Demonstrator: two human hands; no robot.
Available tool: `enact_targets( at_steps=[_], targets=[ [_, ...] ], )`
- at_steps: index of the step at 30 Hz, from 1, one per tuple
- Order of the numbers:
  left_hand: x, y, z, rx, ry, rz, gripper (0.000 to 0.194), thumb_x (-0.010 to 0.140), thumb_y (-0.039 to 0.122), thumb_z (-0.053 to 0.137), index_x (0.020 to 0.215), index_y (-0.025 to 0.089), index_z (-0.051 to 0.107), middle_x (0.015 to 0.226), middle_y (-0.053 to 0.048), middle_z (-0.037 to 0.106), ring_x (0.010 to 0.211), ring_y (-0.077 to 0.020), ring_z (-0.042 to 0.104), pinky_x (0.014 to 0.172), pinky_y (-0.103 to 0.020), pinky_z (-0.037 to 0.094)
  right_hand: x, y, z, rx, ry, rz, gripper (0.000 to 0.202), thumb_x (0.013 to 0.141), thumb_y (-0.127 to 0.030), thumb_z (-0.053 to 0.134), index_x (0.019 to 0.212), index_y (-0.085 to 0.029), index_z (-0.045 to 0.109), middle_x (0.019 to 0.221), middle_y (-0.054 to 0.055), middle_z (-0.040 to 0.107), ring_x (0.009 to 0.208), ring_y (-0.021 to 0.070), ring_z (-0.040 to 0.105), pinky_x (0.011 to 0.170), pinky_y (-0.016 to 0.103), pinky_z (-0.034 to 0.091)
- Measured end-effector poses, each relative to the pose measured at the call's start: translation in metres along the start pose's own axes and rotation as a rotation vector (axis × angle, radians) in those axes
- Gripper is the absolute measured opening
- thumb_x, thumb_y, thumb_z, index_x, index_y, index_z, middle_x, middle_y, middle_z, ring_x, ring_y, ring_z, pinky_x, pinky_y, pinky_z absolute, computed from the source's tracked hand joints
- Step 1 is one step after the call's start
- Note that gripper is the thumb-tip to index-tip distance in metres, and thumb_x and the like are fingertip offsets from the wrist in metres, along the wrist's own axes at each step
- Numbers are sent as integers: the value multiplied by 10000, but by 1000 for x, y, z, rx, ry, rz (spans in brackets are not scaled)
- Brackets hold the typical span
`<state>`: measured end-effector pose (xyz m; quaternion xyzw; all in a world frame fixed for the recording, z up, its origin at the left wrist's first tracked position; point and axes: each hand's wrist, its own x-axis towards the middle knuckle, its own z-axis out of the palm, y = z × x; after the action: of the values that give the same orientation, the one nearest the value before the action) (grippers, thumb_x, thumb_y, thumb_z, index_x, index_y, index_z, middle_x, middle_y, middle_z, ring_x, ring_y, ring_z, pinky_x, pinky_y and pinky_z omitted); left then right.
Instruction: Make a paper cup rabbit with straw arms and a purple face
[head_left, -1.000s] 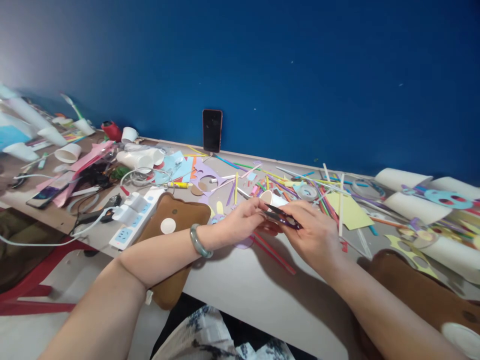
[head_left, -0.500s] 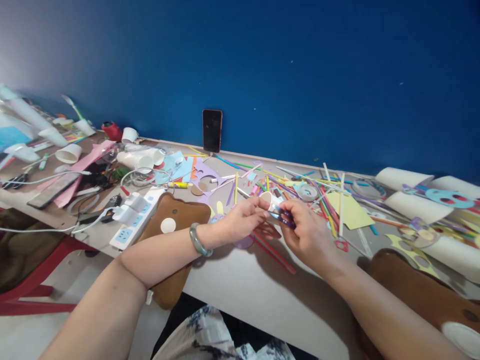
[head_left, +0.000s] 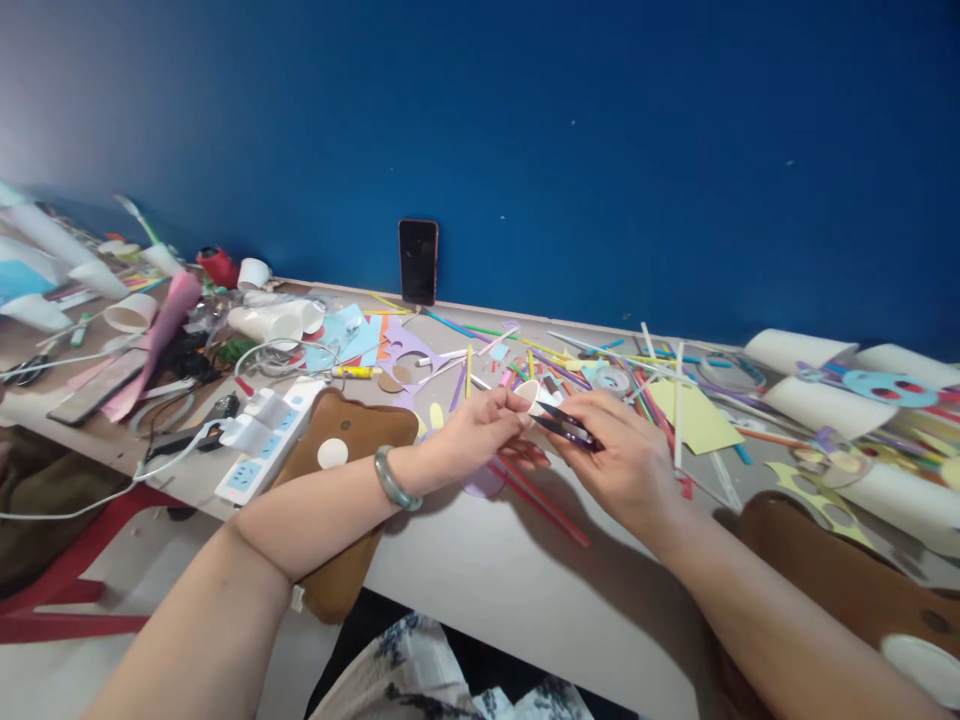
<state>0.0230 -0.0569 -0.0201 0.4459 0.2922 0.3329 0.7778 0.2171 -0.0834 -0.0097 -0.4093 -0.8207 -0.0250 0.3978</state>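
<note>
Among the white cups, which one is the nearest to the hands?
The cup just beyond the scissors in the right hand: its round mouth shows near the left hand. The other white cups sit farther off, to either side.

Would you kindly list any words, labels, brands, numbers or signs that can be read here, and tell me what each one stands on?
No text can be read anywhere in this view.
Yellow tube: any print is too small to read.
Power strip: any marking is too small to read.
Phone: dark screen, nothing legible.
Snips in the right hand: no legible lettering.
</note>
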Motion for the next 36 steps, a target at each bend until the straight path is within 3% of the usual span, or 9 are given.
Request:
enact_targets(
  at_steps=[7, 15, 19, 23, 26, 30, 36],
  targets=[
    [-2, -3, 1, 52, -5, 77, 361, 829, 391, 775, 953, 174, 513, 680, 3, 697, 652, -166, 743, 670, -282, 593, -2, -3, 3, -44, 36, -26, 48, 935, -156, 641, 950, -197, 660, 888, 66, 733, 798, 204, 704, 667, 290, 518],
    [-1, -4, -2, 109, 14, 116, 183, 821, 175, 704, 930, 157, 559, 690, -8, 714, 677, -170, 753, 702, -302, 616, 0, -12, 0, -88, -4, -111, 110, 951, -146, 545, 1027, -197, 606, 913, 77, 719, 809, 202, 703, 652, 282, 509],
    [-2, 0, 1, 98, 30, 74, 207, 808, 172, 731, 924, 160, 559, 676, 3, 701, 651, -160, 747, 689, -282, 605, -3, -10, 2, -46, -33, 1, 84, 920, -175, 561, 992, -217, 575, 846, 51, 693, 723, 196, 674, 613, 288, 491],
    [-3, 6, 2, 33, 6, 15, 344, 838, 364, 778, 949, 168, 518, 681, -18, 715, 643, -173, 753, 651, -260, 593, -4, -1, 0, 30, 21, 218, 71, 936, -243, 584, 1002, -221, 572, 751, 10, 663, 590, 165, 608, 541, 281, 439],
    [-2, 10, 0, -28, -4, 7, 399, 837, 423, 784, 926, 174, 485, 682, -41, 731, 630, -160, 747, 624, -227, 577, 2, 8, -8, 22, 47, 219, 151, 968, -371, 609, 951, -222, 592, 726, 9, 645, 577, 158, 574, 541, 283, 414],
    [-1, 14, -4, -62, -34, -33, 359, 869, 385, 764, 923, 174, 479, 697, -57, 743, 635, -151, 746, 627, -216, 572, 10, 18, -19, -56, -94, 28, 412, 986, -600, 530, 888, -210, 621, 739, 42, 661, 621, 178, 596, 563, 293, 403],
    [-4, 18, -5, -24, -110, -72, 325, 916, 392, 714, 937, 175, 474, 716, -72, 747, 657, -157, 752, 661, -228, 572, 9, 21, -22, -261, -273, -22, 552, 1032, -626, 380, 759, -205, 609, 658, 36, 627, 559, 166, 560, 521, 296, 293]
  ],
)
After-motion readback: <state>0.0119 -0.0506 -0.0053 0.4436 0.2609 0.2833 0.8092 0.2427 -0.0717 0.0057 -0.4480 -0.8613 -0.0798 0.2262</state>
